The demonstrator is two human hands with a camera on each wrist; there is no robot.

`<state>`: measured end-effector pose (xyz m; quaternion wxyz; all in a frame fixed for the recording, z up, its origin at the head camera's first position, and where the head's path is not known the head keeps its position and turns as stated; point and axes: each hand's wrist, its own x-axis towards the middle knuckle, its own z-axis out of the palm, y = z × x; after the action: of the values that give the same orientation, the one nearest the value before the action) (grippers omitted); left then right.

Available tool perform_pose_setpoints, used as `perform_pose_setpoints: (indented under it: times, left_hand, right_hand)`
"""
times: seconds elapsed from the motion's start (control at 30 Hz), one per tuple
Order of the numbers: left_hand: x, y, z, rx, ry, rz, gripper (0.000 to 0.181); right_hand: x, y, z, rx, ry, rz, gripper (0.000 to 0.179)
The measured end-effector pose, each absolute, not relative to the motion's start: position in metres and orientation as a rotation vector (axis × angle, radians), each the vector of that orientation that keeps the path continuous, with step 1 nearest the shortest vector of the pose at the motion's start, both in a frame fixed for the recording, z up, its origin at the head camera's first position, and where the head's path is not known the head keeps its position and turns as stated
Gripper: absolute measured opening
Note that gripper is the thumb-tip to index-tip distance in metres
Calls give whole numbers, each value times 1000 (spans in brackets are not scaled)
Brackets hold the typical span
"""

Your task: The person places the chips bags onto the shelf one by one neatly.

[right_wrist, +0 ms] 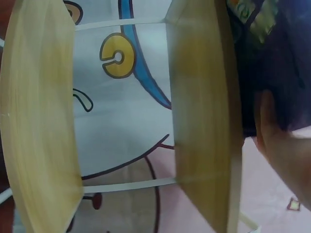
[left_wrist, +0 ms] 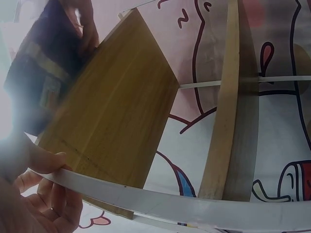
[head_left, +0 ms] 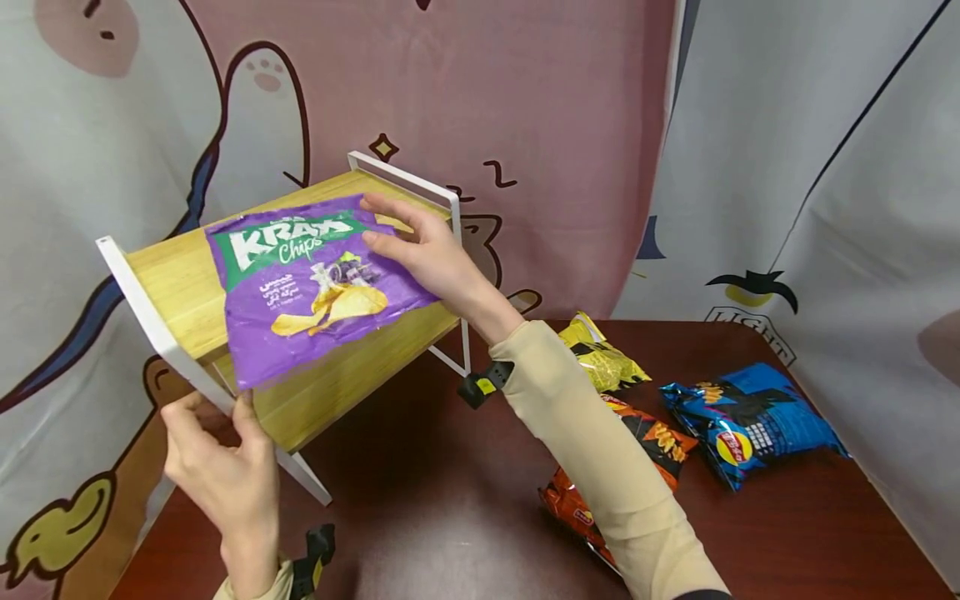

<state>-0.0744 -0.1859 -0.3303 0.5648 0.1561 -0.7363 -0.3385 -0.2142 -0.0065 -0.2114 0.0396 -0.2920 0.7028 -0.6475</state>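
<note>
A purple bag of Krax chips (head_left: 315,292) lies tilted on the wooden top board of a small two-tier shelf (head_left: 176,292), its lower part hanging over the front edge. My right hand (head_left: 431,254) rests on the bag's upper right end, fingers spread and fairly straight. In the right wrist view, the thumb lies along the dark-looking bag (right_wrist: 286,63). My left hand (head_left: 225,467) pinches the shelf's white side frame (head_left: 168,342) just below the bag's lower left corner. The left wrist view shows the left fingers curled round that white bar (left_wrist: 112,187).
Right of the shelf on the brown table (head_left: 450,533) lie a yellow chip bag (head_left: 603,358), an orange one (head_left: 663,442) partly behind my right forearm, and a blue one (head_left: 757,425). Patterned curtain (head_left: 525,100) hangs close behind the shelf.
</note>
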Motion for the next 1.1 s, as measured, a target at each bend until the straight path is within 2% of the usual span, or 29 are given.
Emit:
perform_pose_setpoints:
  times: [0.13, 0.3, 0.37, 0.47, 0.57, 0.63, 0.8, 1.1]
  left_hand:
    - [-74, -184, -330, 365, -1733, -804, 26]
    - [-73, -182, -329, 363, -1732, -809, 27]
    - [-72, -182, -329, 366, -1728, -808, 29]
    - [-71, -184, -329, 369, -1723, -801, 30]
    - [-71, -184, -329, 374, -1722, -801, 31]
    - [-71, -185, -329, 373, -1724, -804, 30]
    - [-72, -184, -329, 368, -1727, -814, 28]
    - [-73, -186, -331, 359, -1721, -810, 29]
  right_hand:
    - [-218, 0, -214, -877, 2076, -2018, 58]
    - [-206, 16, -214, -938, 2499, -1837, 44]
    - [-195, 22, -214, -1056, 2712, -1734, 38]
    - [-175, 25, -215, -1385, 2963, -1543, 35]
    - [-155, 23, -219, -1723, 3148, -1170, 40]
    - [-145, 20, -223, -1834, 3243, -886, 46]
    - [-139, 10, -236, -1790, 3370, -437, 51]
    - [-155, -10, -248, -1810, 3312, -338, 53]
